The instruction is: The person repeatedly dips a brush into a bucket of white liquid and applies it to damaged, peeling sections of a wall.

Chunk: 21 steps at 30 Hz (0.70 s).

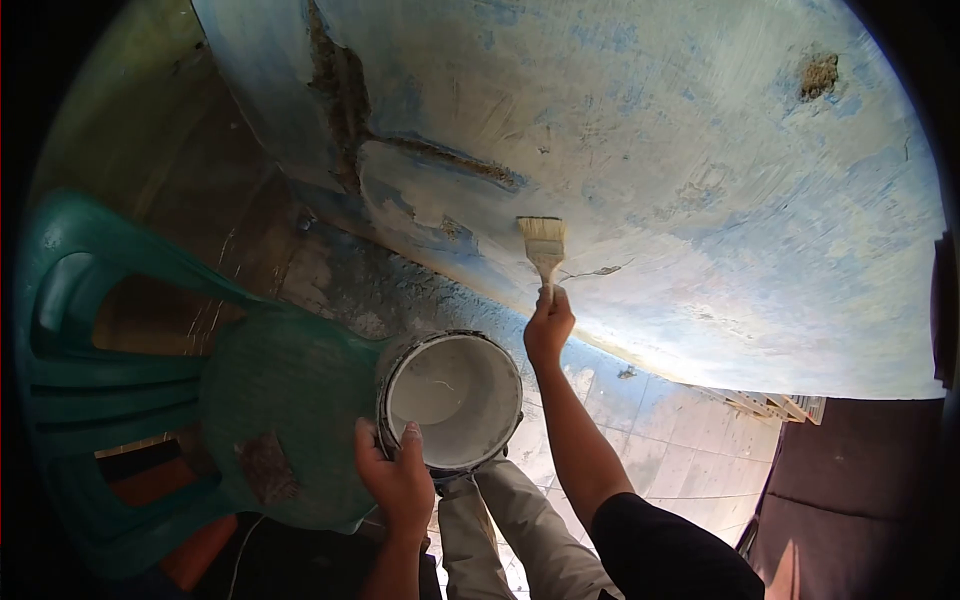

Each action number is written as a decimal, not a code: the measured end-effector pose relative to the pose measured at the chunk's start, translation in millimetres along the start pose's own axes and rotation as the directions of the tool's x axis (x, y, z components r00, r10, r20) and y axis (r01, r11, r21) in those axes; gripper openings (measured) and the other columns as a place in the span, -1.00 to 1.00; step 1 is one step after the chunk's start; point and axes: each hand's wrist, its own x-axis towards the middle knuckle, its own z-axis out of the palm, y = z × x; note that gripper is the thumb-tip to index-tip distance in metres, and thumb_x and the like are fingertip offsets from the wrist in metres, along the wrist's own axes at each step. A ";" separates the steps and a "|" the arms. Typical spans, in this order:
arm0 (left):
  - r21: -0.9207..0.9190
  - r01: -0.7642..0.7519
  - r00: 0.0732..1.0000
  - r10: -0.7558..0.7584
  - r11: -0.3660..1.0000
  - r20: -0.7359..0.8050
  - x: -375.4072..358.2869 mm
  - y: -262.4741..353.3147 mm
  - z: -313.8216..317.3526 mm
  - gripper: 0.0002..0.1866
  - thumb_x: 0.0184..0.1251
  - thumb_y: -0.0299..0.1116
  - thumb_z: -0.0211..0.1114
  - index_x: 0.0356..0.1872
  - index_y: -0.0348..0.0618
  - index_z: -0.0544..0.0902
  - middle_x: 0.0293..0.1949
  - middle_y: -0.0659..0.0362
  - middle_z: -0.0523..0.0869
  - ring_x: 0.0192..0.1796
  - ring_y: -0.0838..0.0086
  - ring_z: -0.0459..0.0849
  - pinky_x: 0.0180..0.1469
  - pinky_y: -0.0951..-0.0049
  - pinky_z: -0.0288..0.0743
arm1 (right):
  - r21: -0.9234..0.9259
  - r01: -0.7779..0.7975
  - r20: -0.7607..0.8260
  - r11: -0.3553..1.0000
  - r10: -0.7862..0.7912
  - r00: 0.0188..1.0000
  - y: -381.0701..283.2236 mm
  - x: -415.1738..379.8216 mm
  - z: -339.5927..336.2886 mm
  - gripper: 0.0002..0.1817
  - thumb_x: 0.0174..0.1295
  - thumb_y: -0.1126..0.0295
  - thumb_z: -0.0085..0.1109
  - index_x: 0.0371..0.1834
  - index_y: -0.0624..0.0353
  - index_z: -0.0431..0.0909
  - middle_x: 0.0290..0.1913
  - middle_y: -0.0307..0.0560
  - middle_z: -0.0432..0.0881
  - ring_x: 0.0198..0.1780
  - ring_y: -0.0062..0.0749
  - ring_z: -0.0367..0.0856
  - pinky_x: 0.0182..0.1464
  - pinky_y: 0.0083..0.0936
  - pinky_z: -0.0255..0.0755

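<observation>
My right hand (pixel 549 325) is closed round the handle of a flat paintbrush (pixel 545 246), whose pale bristles point up against the blue-and-white wall (pixel 660 170). With my left hand (pixel 400 477) I grip the near left rim of a round bucket (pixel 483 370), thumb over the edge and fingers outside. White liquid or coating lies at the bucket's bottom; its inner walls are smeared grey. Left of the brush, the wall has a long crack (pixel 440 155) and broken plaster.
A green plastic chair (pixel 290 400) stands at the left, close beside the bucket. Tiled floor (pixel 650 455) runs along the wall's foot. At the lower right is a dark brown panel (pixel 845 490). Another hole (pixel 818 76) marks the wall's upper right.
</observation>
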 end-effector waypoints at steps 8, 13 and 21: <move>0.043 0.012 1.000 -0.013 0.999 0.008 -9.8 -24.6 23.3 -0.80 0.38 -0.55 0.26 -0.13 -0.37 0.41 -0.25 0.16 0.53 -0.18 0.57 0.50 -0.09 0.51 0.43 | -0.292 -0.158 0.211 0.943 0.225 0.951 100.8 -37.9 54.6 -0.69 0.51 0.24 0.03 -0.27 0.29 0.54 -0.40 0.37 0.61 -0.25 0.42 0.59 -0.24 0.10 0.36; 0.048 0.037 0.999 -0.039 0.998 0.035 -18.9 -35.3 25.7 -0.79 0.37 -0.55 0.27 -0.18 -0.34 0.38 -0.26 0.19 0.46 -0.17 0.58 0.42 -0.08 0.51 0.39 | -0.168 -0.031 0.271 0.985 0.076 0.960 44.6 -35.8 6.2 -0.74 0.48 0.28 0.06 -0.26 0.27 0.56 -0.44 0.32 0.58 -0.31 0.36 0.59 -0.28 0.05 0.38; 0.062 0.039 0.999 -0.040 0.997 0.007 -28.9 -56.4 25.5 -0.78 0.37 -0.54 0.28 -0.16 -0.34 0.37 -0.27 0.21 0.42 -0.18 0.58 0.40 -0.07 0.51 0.38 | -0.141 0.262 0.129 0.955 -0.244 0.961 -63.5 -9.2 -64.8 -0.69 0.48 0.45 0.05 0.19 0.39 0.54 -0.29 0.15 0.64 -0.38 -0.04 0.60 -0.31 -0.27 0.45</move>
